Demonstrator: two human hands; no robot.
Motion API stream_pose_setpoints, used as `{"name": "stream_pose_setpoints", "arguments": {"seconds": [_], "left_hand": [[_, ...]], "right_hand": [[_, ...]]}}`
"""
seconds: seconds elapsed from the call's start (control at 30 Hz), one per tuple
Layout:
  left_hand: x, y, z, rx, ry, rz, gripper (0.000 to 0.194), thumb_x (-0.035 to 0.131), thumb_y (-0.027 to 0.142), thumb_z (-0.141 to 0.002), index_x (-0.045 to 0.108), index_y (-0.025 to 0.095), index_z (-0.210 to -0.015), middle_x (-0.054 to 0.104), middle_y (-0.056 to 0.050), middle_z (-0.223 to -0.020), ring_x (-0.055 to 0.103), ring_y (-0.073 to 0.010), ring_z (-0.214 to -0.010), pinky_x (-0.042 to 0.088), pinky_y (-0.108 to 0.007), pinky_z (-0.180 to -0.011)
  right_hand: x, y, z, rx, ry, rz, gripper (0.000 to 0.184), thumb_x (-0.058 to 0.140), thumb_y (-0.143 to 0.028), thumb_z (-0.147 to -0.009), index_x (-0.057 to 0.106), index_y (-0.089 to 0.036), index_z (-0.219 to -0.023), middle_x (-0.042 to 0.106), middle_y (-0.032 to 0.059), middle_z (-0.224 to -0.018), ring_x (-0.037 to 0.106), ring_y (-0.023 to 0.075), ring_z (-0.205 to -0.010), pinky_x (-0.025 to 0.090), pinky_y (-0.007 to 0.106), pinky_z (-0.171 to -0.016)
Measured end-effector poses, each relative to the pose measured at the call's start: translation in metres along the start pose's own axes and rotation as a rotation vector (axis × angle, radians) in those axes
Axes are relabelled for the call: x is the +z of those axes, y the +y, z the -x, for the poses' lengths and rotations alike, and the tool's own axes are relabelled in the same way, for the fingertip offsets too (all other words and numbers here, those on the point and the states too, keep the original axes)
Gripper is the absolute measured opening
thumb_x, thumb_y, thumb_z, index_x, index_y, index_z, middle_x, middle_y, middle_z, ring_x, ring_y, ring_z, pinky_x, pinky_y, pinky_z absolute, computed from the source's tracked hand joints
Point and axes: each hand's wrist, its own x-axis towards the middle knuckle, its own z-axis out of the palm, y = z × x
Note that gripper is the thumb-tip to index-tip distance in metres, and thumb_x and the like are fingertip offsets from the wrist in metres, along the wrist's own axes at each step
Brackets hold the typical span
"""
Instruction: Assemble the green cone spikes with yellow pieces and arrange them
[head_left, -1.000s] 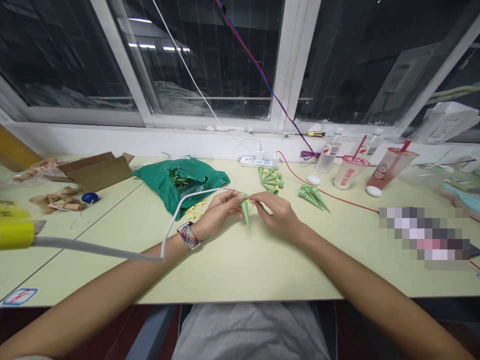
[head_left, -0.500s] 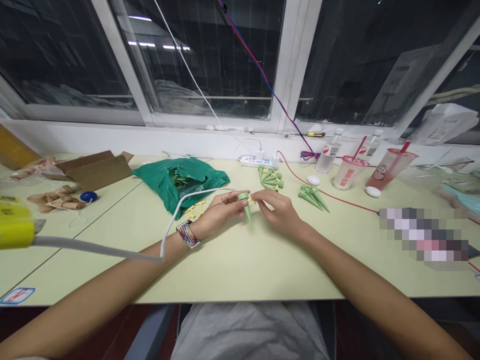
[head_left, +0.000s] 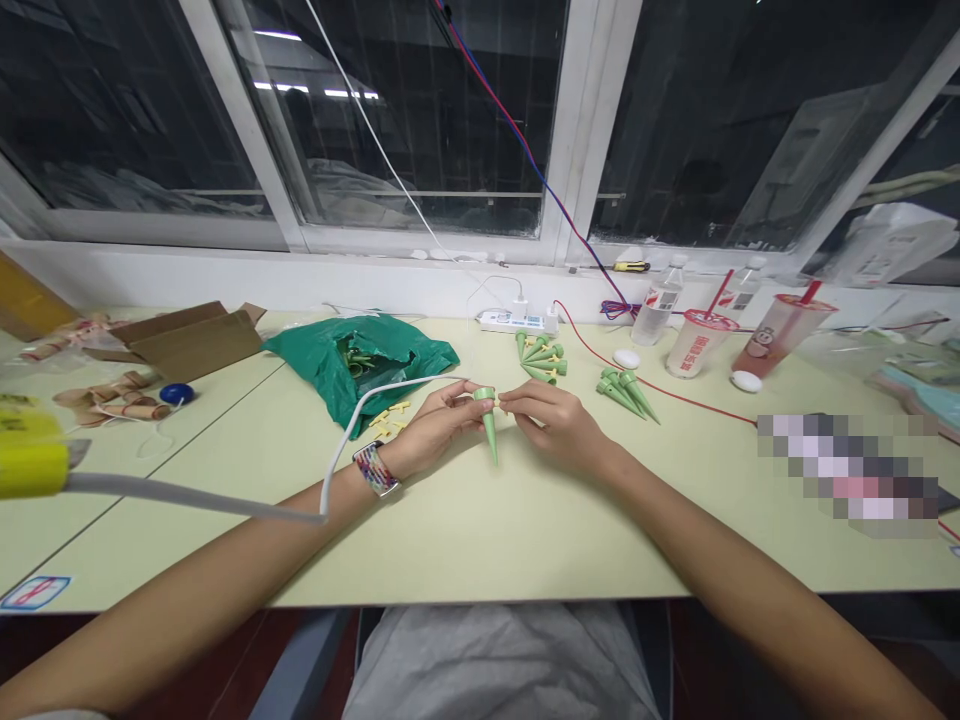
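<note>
My left hand (head_left: 442, 418) is closed on the wide top of a green plastic watering spike (head_left: 489, 436), whose point hangs down above the table. My right hand (head_left: 559, 420) pinches a small yellow valve (head_left: 498, 402) at the spike's right side; most of the valve is hidden by the fingers. Beside my left wrist lie several loose yellow valves (head_left: 387, 419). Behind my hands are several green spikes with yellow valves fitted (head_left: 546, 366). Another bunch of green spikes (head_left: 627, 394) lies to the right.
An opened green plastic bag (head_left: 315, 365) with green parts inside stands behind my left hand. A white cable (head_left: 352, 425) crosses over my left forearm. Further off are a power strip (head_left: 510, 322), drink cups (head_left: 699, 345), a cardboard box (head_left: 191, 342) and wooden toys (head_left: 124, 398).
The spike has shifted slightly left, its tip swinging left and a little down. My right hand has moved slightly left, bringing the yellow valve closer against the spike.
</note>
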Motion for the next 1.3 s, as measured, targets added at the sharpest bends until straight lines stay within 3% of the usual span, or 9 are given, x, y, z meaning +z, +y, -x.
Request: {"name": "stream_pose_setpoints", "arguments": {"seconds": [0.3, 0.83, 1.0, 1.13, 1.3], "left_hand": [[0.0, -0.003, 0.0, -0.133, 0.001, 0.174, 0.031, 0.09, 0.025, -0.073, 0.063, 0.018, -0.087, 0.067, 0.001, -0.084, 0.063, -0.0103, -0.077, 0.051, -0.023, -0.074], [-0.002, -0.004, 0.0, -0.144, -0.011, 0.167, 0.031, 0.09, 0.025, -0.074, 0.066, 0.015, -0.089, 0.068, 0.0, -0.086, 0.062, -0.0096, -0.079, 0.051, -0.021, -0.073], [0.0, 0.0, -0.002, -0.054, 0.011, 0.166, 0.028, 0.089, 0.025, -0.075, 0.066, 0.018, -0.089, 0.066, 0.002, -0.087, 0.062, -0.0095, -0.082, 0.05, -0.02, -0.074], [0.001, 0.006, -0.001, 0.013, -0.039, 0.096, 0.025, 0.085, 0.028, -0.08, 0.071, 0.018, -0.097, 0.069, -0.002, -0.1, 0.064, -0.0135, -0.093, 0.052, -0.023, -0.08], [-0.002, 0.001, -0.001, -0.02, -0.007, 0.107, 0.044, 0.087, 0.025, -0.078, 0.072, 0.019, -0.118, 0.071, -0.007, -0.11, 0.067, -0.0163, -0.097, 0.054, -0.027, -0.085]], "right_hand": [[0.009, 0.001, 0.005, 0.001, 0.05, -0.021, 0.03, 0.053, -0.003, -0.096, 0.071, -0.021, -0.112, 0.076, 0.0108, -0.11, 0.071, 0.0213, -0.101, 0.062, 0.04, -0.087], [0.01, -0.007, 0.003, 0.081, 0.049, -0.083, 0.03, 0.054, -0.004, -0.095, 0.075, -0.022, -0.106, 0.078, 0.0085, -0.106, 0.074, 0.0211, -0.098, 0.062, 0.037, -0.087], [0.011, -0.011, -0.004, 0.222, 0.145, -0.161, 0.026, 0.056, -0.009, -0.096, 0.077, -0.024, -0.1, 0.078, 0.0062, -0.105, 0.075, 0.02, -0.099, 0.061, 0.036, -0.087], [0.013, -0.012, -0.006, 0.309, 0.196, -0.216, 0.025, 0.058, -0.009, -0.093, 0.077, -0.024, -0.098, 0.078, 0.0051, -0.104, 0.073, 0.0206, -0.099, 0.059, 0.037, -0.089], [0.017, -0.007, -0.004, 0.48, 0.206, -0.327, 0.016, 0.064, -0.018, -0.091, 0.076, -0.023, -0.1, 0.076, 0.0055, -0.102, 0.072, 0.0203, -0.092, 0.061, 0.037, -0.086]]}}
